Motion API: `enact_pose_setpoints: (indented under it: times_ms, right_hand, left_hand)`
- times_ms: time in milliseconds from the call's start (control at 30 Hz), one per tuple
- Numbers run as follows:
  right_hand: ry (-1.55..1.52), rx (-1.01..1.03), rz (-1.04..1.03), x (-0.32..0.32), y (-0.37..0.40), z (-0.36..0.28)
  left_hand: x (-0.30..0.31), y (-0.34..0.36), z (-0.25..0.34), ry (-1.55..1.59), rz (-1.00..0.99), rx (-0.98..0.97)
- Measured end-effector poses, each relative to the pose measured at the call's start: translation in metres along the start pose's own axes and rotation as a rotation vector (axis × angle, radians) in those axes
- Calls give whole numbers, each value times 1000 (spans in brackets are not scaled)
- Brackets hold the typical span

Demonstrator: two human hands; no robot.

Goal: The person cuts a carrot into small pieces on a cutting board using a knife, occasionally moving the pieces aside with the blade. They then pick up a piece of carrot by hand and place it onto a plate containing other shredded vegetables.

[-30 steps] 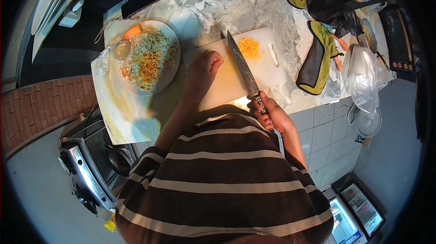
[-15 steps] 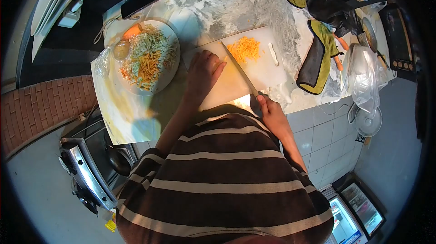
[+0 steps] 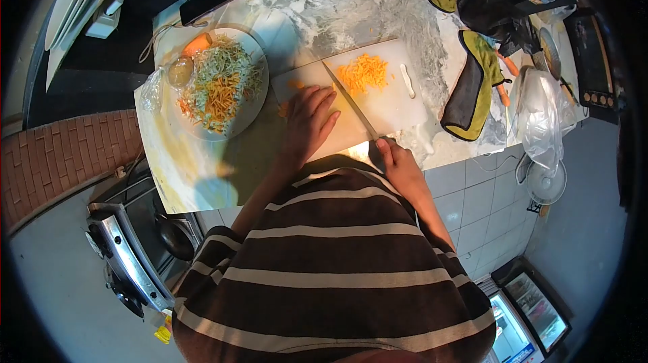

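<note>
Over the cutting board (image 3: 393,114), the right grip (image 3: 401,166) clasps a knife (image 3: 357,109), the left grip (image 3: 310,124) unclear

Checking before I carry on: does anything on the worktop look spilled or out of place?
Mostly the pale worktop: grey-white blotches spread beyond the white rectangular cutting board; spill or worn finish, I cannot tell. On the board, small orange pieces lie by the left hand, apart from the chopped orange heap.

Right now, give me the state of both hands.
Left hand: open, over the board; whether anything is under it cannot be told.
Right hand: closed, holding the knife.
</note>
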State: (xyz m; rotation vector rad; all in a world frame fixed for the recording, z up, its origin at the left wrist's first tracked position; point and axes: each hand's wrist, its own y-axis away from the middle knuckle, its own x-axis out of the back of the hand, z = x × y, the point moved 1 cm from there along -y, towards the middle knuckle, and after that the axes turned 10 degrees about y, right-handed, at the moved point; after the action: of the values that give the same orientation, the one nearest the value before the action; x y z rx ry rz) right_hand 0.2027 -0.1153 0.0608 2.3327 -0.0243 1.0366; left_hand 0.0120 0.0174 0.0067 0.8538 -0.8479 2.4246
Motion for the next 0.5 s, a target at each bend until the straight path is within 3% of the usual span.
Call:
enact_pose_setpoints:
  times_ms: [500]
  right_hand:
    - [22,-13,-3,-3,1,-2]
  left_hand:
    - [2,-1,3,27,-29,48]
